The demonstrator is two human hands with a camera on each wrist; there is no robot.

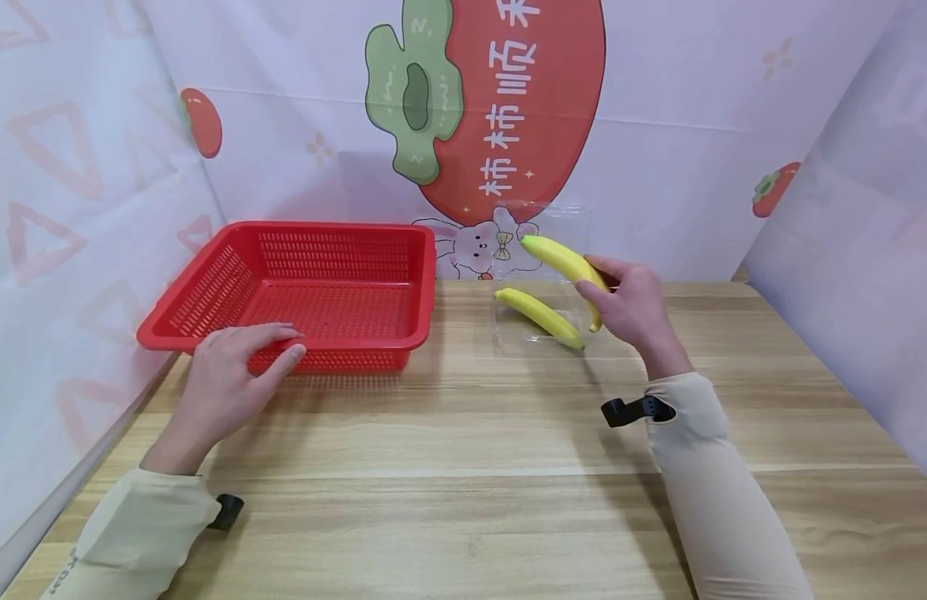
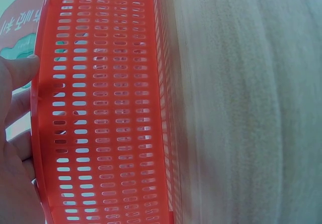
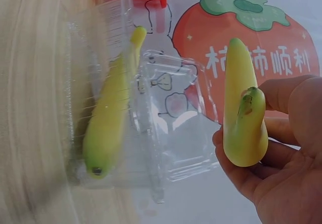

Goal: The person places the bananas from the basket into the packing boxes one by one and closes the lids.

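Observation:
My right hand (image 1: 632,304) holds a yellow banana (image 1: 561,257) with a greenish tip, thumb on one side and fingers on the other. In the right wrist view the raised banana (image 3: 241,108) shows its stem end toward the camera. Below and to its left, another banana (image 1: 540,317) lies in a clear plastic clamshell box (image 3: 75,83), whose lid (image 3: 181,138) stands open at the back. On the left, my left hand (image 1: 227,379) grips the near rim of a red slotted basket (image 1: 422,325), fingers over the edge and thumb at the front.
The wood-grain table (image 1: 463,500) runs back to a white printed cloth (image 1: 673,167) with a large persimmon drawing. More cloth hangs along the left and right sides. Black wrist mounts (image 1: 636,410) sit at both sleeves.

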